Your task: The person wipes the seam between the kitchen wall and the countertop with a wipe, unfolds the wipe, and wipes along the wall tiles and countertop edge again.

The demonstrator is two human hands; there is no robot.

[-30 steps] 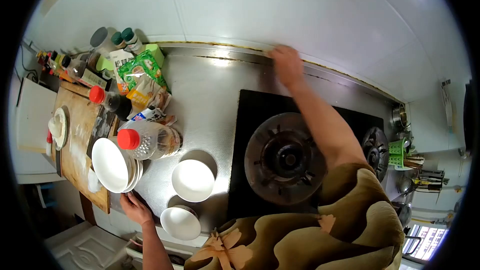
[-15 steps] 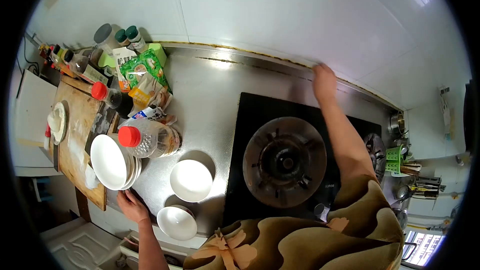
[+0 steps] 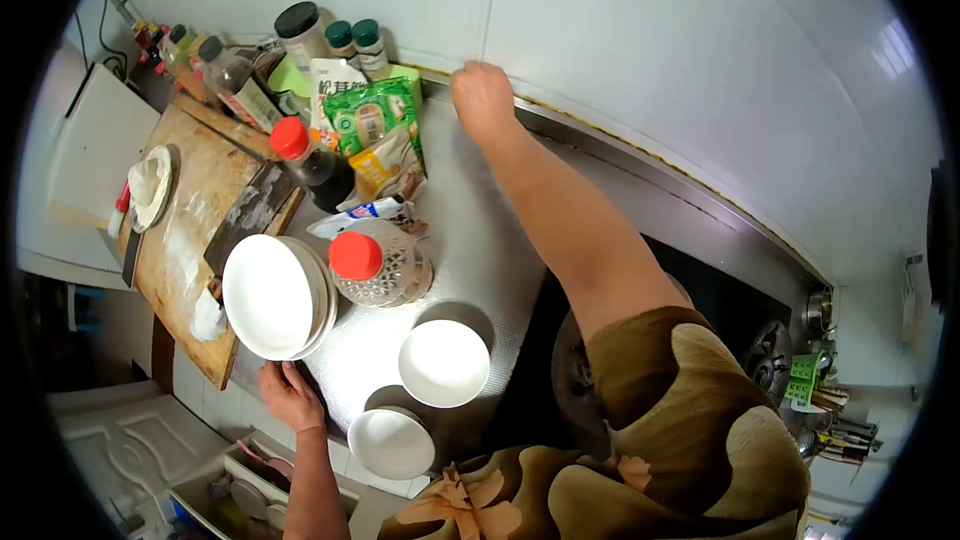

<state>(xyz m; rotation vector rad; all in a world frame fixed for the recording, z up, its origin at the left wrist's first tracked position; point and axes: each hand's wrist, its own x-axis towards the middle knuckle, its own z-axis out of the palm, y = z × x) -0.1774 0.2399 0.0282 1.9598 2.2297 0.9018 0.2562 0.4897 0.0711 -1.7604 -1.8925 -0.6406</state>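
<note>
My right hand, fingers curled, presses against the back edge of the steel counter, where it meets the white wall. Whatever is under its fingers, if anything, is hidden. My left hand is at the counter's front edge with thumb and fingers apart, holding nothing I can see. Just above it stands a stack of white bowls, its top one tilted toward me. Two smaller groups of white bowls are to the right: one bowl and a lower bowl. A red-capped clear jug stands behind the stack.
A floured wooden board with a knife and a plate of dough lies left. Seasoning packets, a soy sauce bottle and jars crowd the back. A black gas hob is partly behind my right arm. Below is an open drawer.
My right hand has slid left along the counter's back edge, toward the packets. The view has shifted left. My left hand stays by the stacked bowls, and the bowls stand as before.
</note>
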